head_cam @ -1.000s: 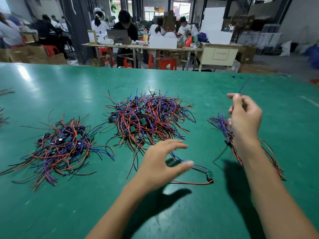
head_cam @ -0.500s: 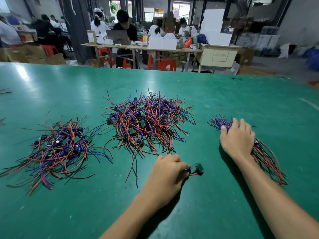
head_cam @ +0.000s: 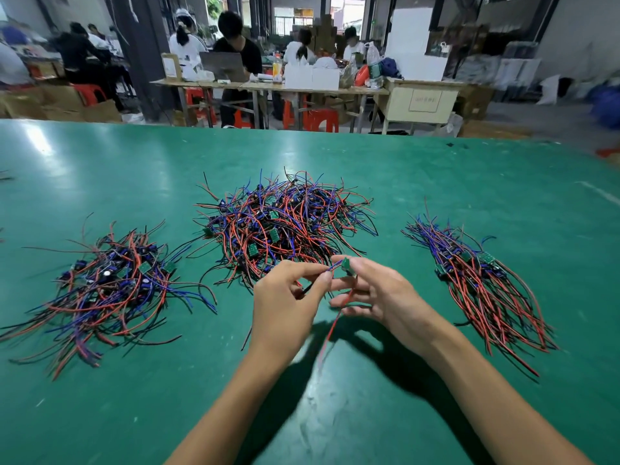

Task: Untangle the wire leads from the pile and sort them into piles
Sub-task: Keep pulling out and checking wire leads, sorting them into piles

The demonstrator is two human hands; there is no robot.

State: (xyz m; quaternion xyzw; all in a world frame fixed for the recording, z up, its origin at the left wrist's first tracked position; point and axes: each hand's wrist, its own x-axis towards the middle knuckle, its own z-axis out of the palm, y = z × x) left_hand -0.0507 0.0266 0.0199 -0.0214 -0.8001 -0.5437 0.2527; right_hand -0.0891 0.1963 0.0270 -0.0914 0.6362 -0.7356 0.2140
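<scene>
Head view: your left hand (head_cam: pixel 285 297) and right hand (head_cam: pixel 375 293) meet above the green table (head_cam: pixel 436 182), just in front of the tangled middle pile (head_cam: pixel 285 223). Both pinch one wire lead (head_cam: pixel 344 265) — left fingertips on its blue and black wires, right fingers curled by its small green board, red wire hanging down. Sorted piles lie apart: left pile (head_cam: pixel 107 286), right pile (head_cam: pixel 479 283).
</scene>
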